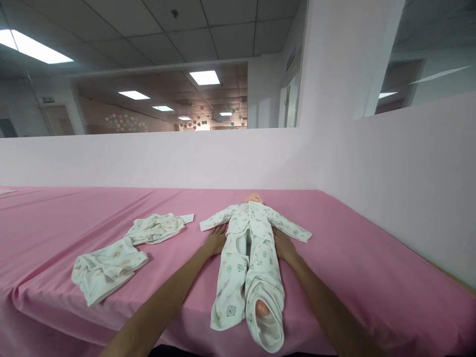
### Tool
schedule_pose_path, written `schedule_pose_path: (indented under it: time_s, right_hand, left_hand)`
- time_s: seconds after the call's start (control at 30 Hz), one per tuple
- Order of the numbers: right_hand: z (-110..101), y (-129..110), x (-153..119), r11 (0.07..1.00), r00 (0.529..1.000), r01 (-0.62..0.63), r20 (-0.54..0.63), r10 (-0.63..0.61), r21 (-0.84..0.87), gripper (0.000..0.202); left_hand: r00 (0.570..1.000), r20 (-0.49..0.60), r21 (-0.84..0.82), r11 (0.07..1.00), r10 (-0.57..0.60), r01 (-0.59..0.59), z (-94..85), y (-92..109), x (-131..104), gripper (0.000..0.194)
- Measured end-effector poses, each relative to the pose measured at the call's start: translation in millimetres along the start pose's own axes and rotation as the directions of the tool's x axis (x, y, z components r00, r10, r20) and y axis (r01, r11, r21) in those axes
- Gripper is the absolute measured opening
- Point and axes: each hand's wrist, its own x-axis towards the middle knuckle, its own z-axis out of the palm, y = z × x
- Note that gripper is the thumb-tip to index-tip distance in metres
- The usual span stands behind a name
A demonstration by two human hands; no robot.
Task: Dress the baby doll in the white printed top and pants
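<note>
I am pressing my left hand (214,239) and right hand (283,245) flat, fingers apart, against the waist of the doll (248,248) lying dressed on the pink bench (372,267). A foot is poking near the bench edge; tugging could slide it off. Spare clothes (122,253) are lying left; no containers are showing.

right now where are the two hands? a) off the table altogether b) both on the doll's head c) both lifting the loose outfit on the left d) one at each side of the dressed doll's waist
d: the left hand and right hand rest at either side of the doll at its waist; the loose outfit lies untouched.
</note>
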Motion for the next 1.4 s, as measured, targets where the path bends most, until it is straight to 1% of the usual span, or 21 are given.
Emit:
schedule_pose_path:
  time_s: [0.07, 0.17, 0.33, 0.53, 0.7, 0.93, 1.07, 1.27, 1.4]
  right_hand:
    - [2.3, 1.9, 0.3, 0.999, 0.999, -0.023, 0.026, 0.024, -0.028, 0.069]
    - [4.2, 3.4, 0.5, 0.995, 0.996, -0.047, 0.076, 0.054, -0.087, 0.073]
    - [4.9, 4.0, 0.7, 0.99, 0.993, -0.036, 0.105, 0.051, -0.137, 0.074]
    - [7.7, 6.8, 0.9, 0.991, 0.995, -0.041, 0.087, 0.053, -0.126, 0.072]
    - [7.2, 6.1, 0.7, 0.988, 0.992, -0.04, 0.11, 0.057, -0.148, 0.074]
    - [8.1, 6.6, 1.0, 0.994, 0.994, -0.04, 0.093, 0.05, -0.104, 0.073]
    - [7.7, 6.6, 0.8, 0.993, 0.995, -0.027, 0.093, 0.038, -0.118, 0.071]
    - [5.0, 3.7, 0.4, 0.989, 0.994, -0.034, 0.1, 0.049, -0.142, 0.073]
    - [6.1, 4.2, 0.8, 0.992, 0.993, -0.054, 0.096, 0.065, -0.111, 0.072]
  left_hand:
    - [1.0, 0.021, 0.007, 1.0, -0.01, 0.01, 0.4, 0.5, -0.4, 0.071]
    - [0.999, 0.034, 0.016, 1.0, 0.004, -0.005, -1.0, 1.1, -0.6, 0.072]
    - [0.999, 0.044, 0.032, 0.999, -0.007, 0.006, -2.2, 2.1, -0.5, 0.07]
    - [1.0, 0.013, 0.015, 1.0, -0.002, 0.002, -1.7, 4.2, -1.6, 0.068]
    - [0.999, 0.035, 0.042, 0.999, -0.011, 0.01, -4.1, 5.6, -2.2, 0.068]
    - [0.999, 0.035, 0.032, 0.999, -0.018, 0.017, -7.0, 7.7, -4.1, 0.069]
    - [0.999, 0.028, 0.025, 1.0, -0.015, 0.015, -6.3, 7.2, -3.7, 0.067]
    - [0.999, 0.026, 0.02, 1.0, -0.022, 0.022, -5.0, 6.6, -2.6, 0.07]
    - [1.0, 0.015, -0.002, 1.0, -0.016, 0.016, -3.2, 5.7, -2.3, 0.069]
